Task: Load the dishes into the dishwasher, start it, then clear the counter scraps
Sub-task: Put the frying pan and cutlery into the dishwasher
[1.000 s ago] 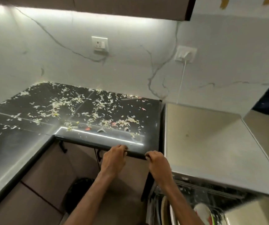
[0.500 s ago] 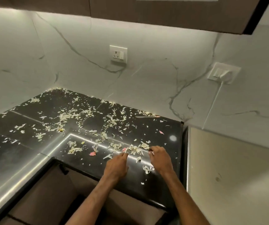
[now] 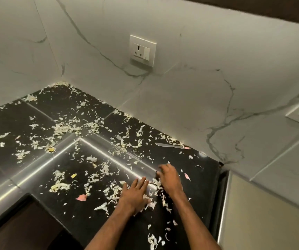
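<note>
Scraps (image 3: 65, 127) of pale peel litter the black table (image 3: 203, 184); a small heap lies between the two sets of fingers, and far more is strewn beyond and to the left of them. A second ago both hands gripped the table's front edge beside the open dishwasher (image 3: 271, 222); now the left hand (image 3: 136, 195) lies flat on the scraps, fingers (image 3: 141, 182) straight and spread wide, with the right hand (image 3: 169, 179) just beside it; clearing has likely begun. The right fingers (image 3: 163, 167) are curled and motion-blurred; whether they hold anything cannot be told. A knife (image 3: 170, 145) lies well beyond them, near the wall. Only the dishwasher's pale top shows; its door and racks are cut off, so loading and starting cannot be checked.
</note>
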Motion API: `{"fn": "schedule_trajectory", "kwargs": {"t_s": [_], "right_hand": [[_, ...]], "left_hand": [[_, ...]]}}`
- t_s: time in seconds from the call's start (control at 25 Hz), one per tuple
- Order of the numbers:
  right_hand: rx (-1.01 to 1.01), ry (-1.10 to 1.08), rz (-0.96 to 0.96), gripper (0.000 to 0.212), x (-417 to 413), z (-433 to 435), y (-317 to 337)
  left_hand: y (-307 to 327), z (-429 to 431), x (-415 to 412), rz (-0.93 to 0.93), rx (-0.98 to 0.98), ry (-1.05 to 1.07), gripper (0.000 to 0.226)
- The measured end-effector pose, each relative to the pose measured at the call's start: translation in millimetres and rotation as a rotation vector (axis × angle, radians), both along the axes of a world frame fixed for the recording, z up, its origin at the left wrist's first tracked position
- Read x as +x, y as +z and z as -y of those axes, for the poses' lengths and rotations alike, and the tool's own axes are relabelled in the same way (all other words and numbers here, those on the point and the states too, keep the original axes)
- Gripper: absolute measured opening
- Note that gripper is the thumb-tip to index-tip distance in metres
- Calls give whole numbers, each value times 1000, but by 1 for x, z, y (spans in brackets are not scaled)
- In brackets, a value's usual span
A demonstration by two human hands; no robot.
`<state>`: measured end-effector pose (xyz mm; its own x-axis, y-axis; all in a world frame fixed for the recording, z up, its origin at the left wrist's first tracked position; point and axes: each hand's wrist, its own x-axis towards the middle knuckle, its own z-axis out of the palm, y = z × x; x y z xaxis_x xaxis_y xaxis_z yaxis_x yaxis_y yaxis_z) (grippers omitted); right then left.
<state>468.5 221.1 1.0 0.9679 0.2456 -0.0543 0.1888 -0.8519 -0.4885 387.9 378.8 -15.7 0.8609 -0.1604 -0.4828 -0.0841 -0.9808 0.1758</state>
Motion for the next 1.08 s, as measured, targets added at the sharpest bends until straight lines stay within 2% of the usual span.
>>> {"fn": "schedule_trajectory", "kwargs": {"t_s": [0.12, 0.24, 0.32, 0.44, 0.56, 0.72, 0.88, 1.08], "right_hand": [[-28, -16, -4, 43, 59, 0, 15], [-61, -23, -95, 52, 108, 2, 22], [-153, 0, -134, 53, 123, 3, 18], [-306, 27, 0, 38, 104, -9, 4], [-271, 74, 96, 24, 56, -24, -15], [-343, 96, 20, 23, 16, -42, -22], [-418, 64, -99, 35, 17, -52, -11], [-395, 38, -78, 29, 11, -58, -10]], "left_hand": [[4, -8, 20, -3, -27, 41, 73], [3, -11, 26, -34, -60, 56, 71], [2, -14, 23, -26, -56, 57, 71], [1, -15, 18, -31, -57, 65, 69], [-2, -13, 16, -20, -63, 77, 68], [-6, -14, 16, -9, -59, 83, 68], [-1, -12, 15, -20, -42, 80, 70], [1, -7, 12, -36, -7, 64, 71]]}}
